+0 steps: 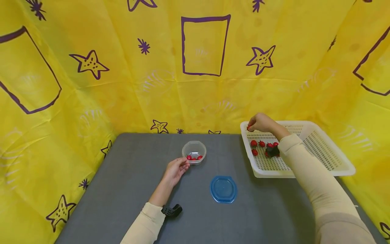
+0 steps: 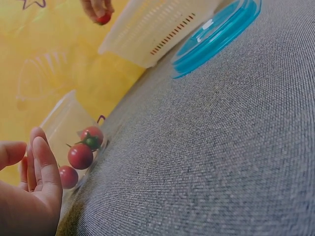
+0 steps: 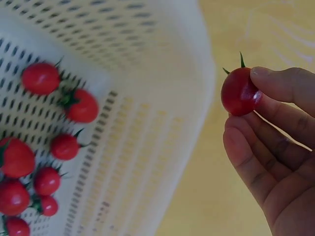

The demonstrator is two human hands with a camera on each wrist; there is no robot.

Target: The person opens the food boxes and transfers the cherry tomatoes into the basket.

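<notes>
My right hand [image 1: 260, 122] is raised at the left rim of a white plastic basket and pinches a cherry tomato [image 3: 239, 92] between thumb and fingers. The tomato is red with green sepals. Several more cherry tomatoes [image 3: 42, 78] lie on the slotted bottom of the basket [image 1: 268, 173]. At the near left side of a clear plastic container [image 1: 194, 146] is my left hand [image 1: 176, 170], its fingers loosely extended and holding nothing; whether they touch the wall I cannot tell. Inside that container are several cherry tomatoes [image 2: 80, 156].
A blue lid [image 1: 223, 189] lies flat on the grey tabletop [image 1: 146, 176], between container and basket and closer to me. Yellow patterned cloth [image 1: 164, 95] hangs behind the table and along both sides. A black band [image 1: 172, 210] sits on my left wrist.
</notes>
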